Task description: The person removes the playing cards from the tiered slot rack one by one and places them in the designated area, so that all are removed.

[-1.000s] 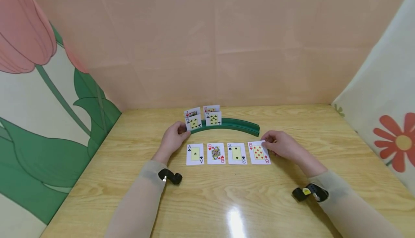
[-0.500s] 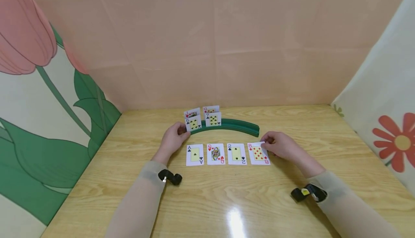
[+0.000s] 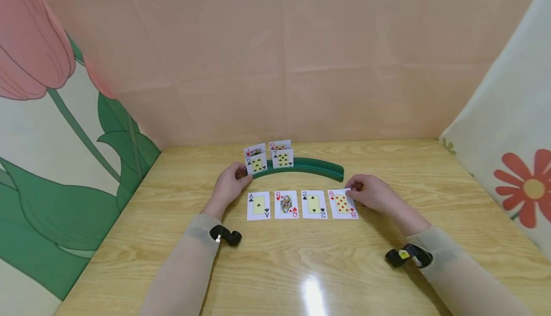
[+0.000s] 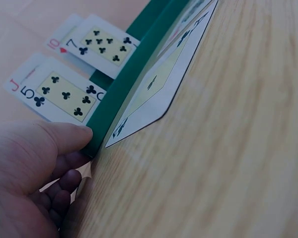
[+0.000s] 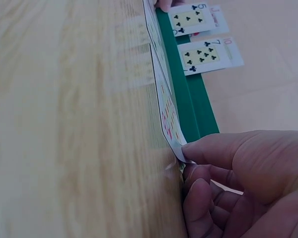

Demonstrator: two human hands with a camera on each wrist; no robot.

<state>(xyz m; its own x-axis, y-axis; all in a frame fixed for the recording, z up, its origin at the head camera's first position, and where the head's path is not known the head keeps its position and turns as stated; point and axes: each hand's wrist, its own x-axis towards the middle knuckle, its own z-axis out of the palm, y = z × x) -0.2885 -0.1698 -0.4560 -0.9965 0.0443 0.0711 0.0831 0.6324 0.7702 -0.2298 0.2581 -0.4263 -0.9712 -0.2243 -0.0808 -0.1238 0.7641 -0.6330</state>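
Observation:
My left hand [image 3: 231, 182] grips the left end of a green curved card holder [image 3: 320, 166], thumb on its front face in the left wrist view. Standing in the holder are the five of clubs [image 3: 257, 164] and seven of clubs [image 3: 282, 158], with a jack [image 3: 255, 149] and a red ten [image 3: 280, 144] partly hidden behind them. My right hand [image 3: 373, 192] pinches the top right corner of the eight of diamonds [image 3: 343, 204]. In the right wrist view that corner [image 5: 178, 148] is bent up between thumb and fingers.
Left of the eight, the ace of clubs [image 3: 258, 205], a red queen [image 3: 286, 204] and the two of spades [image 3: 314, 204] lie face up in a row on the wooden table [image 3: 275, 258]. A pink cloth wall [image 3: 284, 67] closes off the back.
My right wrist has shifted slightly left, with the fingers still at the eight's corner. The left hand and the card holder stay put.

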